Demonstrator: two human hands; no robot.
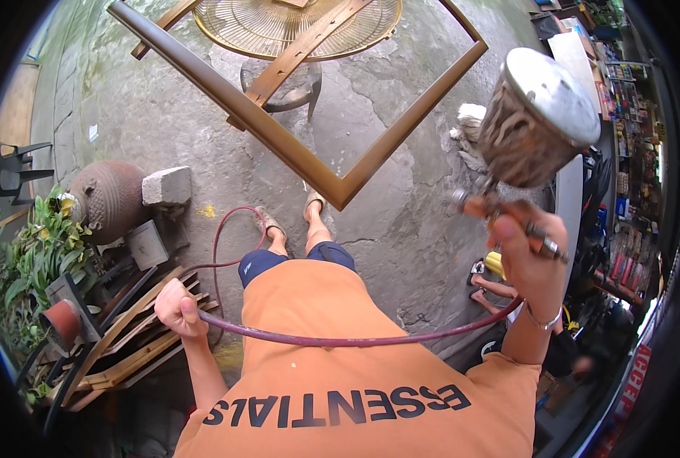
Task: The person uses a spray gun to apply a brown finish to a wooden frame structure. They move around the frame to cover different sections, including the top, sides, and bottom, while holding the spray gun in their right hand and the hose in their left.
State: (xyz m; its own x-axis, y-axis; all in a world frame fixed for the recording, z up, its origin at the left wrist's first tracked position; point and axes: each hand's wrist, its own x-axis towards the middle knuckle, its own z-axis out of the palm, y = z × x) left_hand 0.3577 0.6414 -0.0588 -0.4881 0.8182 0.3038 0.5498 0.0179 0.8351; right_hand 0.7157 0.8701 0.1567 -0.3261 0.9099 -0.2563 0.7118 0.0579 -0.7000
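My right hand point(533, 263) is raised at the right and grips a paint-stained spray gun point(508, 212) with a metal cup point(538, 114) on top. A dark red air hose point(355, 340) runs from the gun across my orange shirt to my left hand point(178, 307), which is closed around it at the left. The hose loops on over the concrete floor by my feet point(290, 217). In front of me stands a brown-painted square wooden frame point(309, 164), resting on a chair point(290, 88).
A round woven rattan piece point(294, 27) lies behind the frame. At the left are a clay jar point(111, 197), a concrete block point(168, 185), potted plants point(38, 252) and stacked wooden frames point(130, 336). Another person's feet point(486, 278) are at the right beside cluttered shelves point(630, 153).
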